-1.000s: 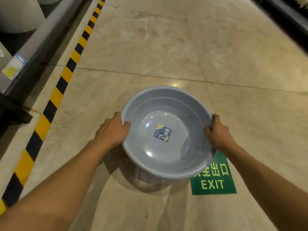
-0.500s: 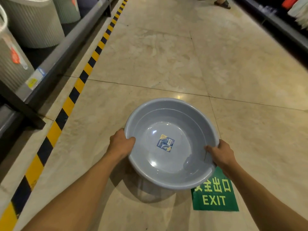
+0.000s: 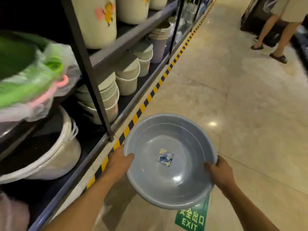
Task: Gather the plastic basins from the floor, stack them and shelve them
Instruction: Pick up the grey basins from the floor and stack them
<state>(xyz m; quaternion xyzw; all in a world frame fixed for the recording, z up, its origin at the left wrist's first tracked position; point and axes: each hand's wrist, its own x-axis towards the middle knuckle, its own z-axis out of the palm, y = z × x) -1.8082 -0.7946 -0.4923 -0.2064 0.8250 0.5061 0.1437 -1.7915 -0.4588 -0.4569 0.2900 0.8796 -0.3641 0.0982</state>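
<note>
A round grey-blue plastic basin with a small blue label stuck on its bottom is held up off the floor, mouth upward. My left hand grips its left rim, thumb inside. My right hand grips the right rim, fingers curled over the edge. Whether more basins are nested under it cannot be told. The dark metal shelving stands to the left of the basin.
The shelves hold cream ribbed buckets, a large white tub and bagged green and pink items. A yellow-black stripe runs along the shelf base. A green EXIT sticker lies below the basin. A person's legs stand at the far right.
The view has swung up and to the left, bringing the shelving into sight. The basin sits higher off the floor, with both hands still gripping its rim.
</note>
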